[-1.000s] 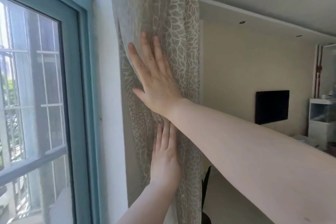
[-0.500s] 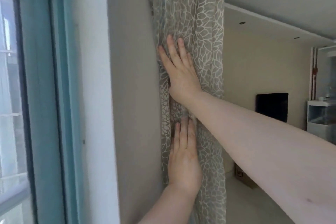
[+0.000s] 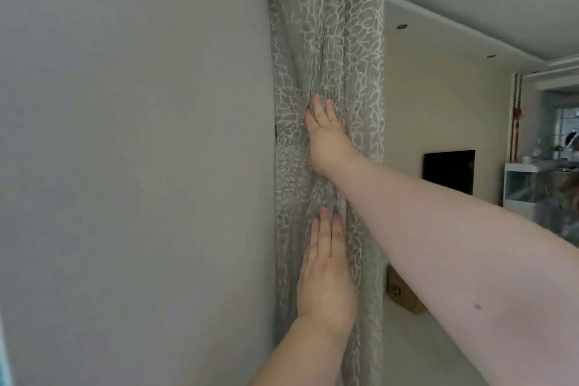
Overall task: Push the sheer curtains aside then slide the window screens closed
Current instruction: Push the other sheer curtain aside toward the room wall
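both flat, unclenched: right hand [image 3: 326, 138] above left hand [image 3: 324, 273] against bunched sheer curtain [image 3: 326, 41] beside wall [image 3: 141, 150]

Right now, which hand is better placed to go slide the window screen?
Probably the left hand: it lies lower on the curtain, its arm nearest the wall. The right hand reaches across, higher up.

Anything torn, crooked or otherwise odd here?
Nothing stands out. The sheer curtain hangs bunched against the wall, both the left hand and right hand flat on it. No tears visible.
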Available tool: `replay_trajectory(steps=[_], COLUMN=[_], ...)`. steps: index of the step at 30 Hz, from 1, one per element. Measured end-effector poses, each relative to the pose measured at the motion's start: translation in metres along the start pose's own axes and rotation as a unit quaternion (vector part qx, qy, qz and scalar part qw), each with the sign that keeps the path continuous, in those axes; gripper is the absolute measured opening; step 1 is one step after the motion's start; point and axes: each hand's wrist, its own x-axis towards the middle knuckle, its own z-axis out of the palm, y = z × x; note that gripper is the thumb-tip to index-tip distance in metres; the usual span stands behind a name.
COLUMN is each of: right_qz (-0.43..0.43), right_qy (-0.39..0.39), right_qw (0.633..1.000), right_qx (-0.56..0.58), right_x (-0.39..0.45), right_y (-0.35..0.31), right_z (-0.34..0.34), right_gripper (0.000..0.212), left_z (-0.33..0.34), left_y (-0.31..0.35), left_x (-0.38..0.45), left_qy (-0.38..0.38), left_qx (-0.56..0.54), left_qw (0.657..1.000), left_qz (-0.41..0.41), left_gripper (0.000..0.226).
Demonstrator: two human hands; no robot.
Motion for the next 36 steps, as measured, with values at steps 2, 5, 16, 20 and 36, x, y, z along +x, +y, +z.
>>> replay_trajectory(steps=[2, 5, 16, 20, 36], right_qz=[0.013, 0.02, -0.034, -0.04, -0.077], right_qy=[-0.013, -0.02, 0.045, 0.042, 0.028], right_qw=[1.0, 0.999, 0.998, 0.998, 0.991], right_qx=[-0.013, -0.024, 0.01, 0.03, 0.103], right_x=[0.001, -0.004, -0.073, -0.1, -0.225], right_y=[0.01, 0.012, -0.014, -0.028, -0.067], right_z=[0.001, -0.004, -0.032, -0.048, -0.111], right_gripper=[0.093, 0.102, 0.101, 0.105, 0.091], left_z=[0.007, 0.014, -0.001, -0.015, -0.101], left_y=[0.001, 0.005, 0.02, 0.031, 0.097], left_x=[-0.002, -0.005, -0.055, -0.073, -0.18], left_qy=[-0.016, -0.023, -0.042, -0.043, -0.054], left_qx=[-0.006, -0.019, -0.037, -0.028, -0.001], left_qw=[1.0, 1.0, 0.998, 0.999, 0.994], left_qz=[0.005, 0.004, 0.016, 0.02, -0.092], left_gripper=[0.085, 0.084, 0.106, 0.095, 0.096])
